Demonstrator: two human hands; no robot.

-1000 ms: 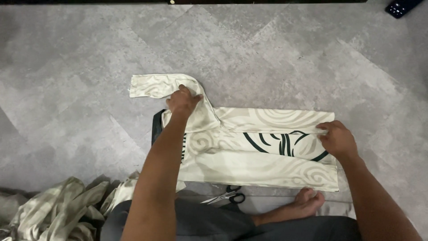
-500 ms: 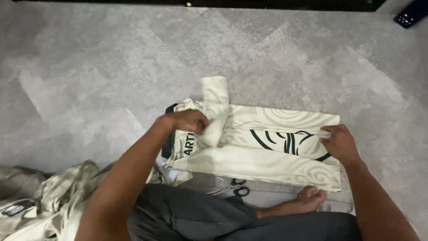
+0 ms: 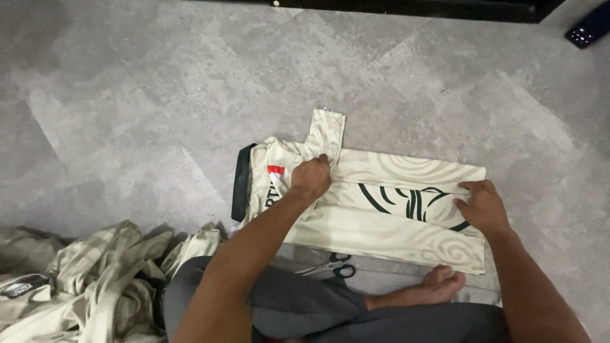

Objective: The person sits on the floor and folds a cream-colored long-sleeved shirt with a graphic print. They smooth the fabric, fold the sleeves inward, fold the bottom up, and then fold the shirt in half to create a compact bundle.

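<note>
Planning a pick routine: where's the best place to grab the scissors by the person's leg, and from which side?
Grip the scissors at the black handle loops, coming from above on the right. The loops lie flat and exposed on the floor, while the blades point left toward the grey trouser leg, probably leaving less room there.

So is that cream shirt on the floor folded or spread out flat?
Folded: the cream shirt lies as a narrow layered strip, one sleeve still sticking out.

Sleeve swung upright — left hand shifted right.
</note>
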